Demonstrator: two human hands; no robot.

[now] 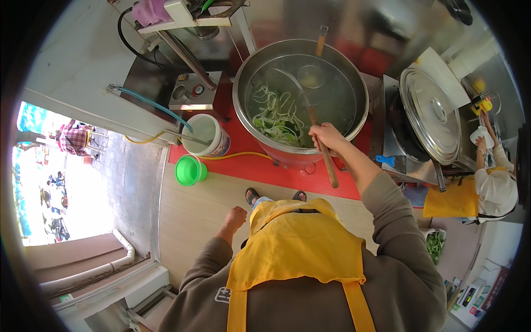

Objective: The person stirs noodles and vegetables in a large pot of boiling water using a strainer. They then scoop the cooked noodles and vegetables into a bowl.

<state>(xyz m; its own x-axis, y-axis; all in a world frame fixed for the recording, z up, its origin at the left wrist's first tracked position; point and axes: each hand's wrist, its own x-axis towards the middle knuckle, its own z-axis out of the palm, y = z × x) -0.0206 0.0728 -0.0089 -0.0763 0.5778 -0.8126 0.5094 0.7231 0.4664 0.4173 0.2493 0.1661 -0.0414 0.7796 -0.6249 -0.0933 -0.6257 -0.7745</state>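
Note:
My right hand (pixel 327 137) grips the wooden handle (pixel 330 168) of a long utensil. Its curved metal end (pixel 296 85) dips into cloudy liquid in a large steel pot (pixel 239 93). Pale noodles (pixel 274 103) and green leaves (pixel 278 126) float at the pot's near left side. A round strainer (pixel 311 77) sits at the far side of the liquid, with a wooden-handled piece (pixel 320 45) at the rim above it. My left hand (pixel 236 218) is curled into a fist beside my yellow apron (pixel 303 236), touching no utensil; nothing shows in it.
Left of the pot stand a white bucket (pixel 203 130) with a blue hose (pixel 153 103) and a green bucket (pixel 188 170). A yellow hose (pixel 236 155) crosses the red mat (pixel 290 176). At right are a large steel lid (pixel 431 116) and a co-worker (pixel 495 186) holding a white container (pixel 482 137).

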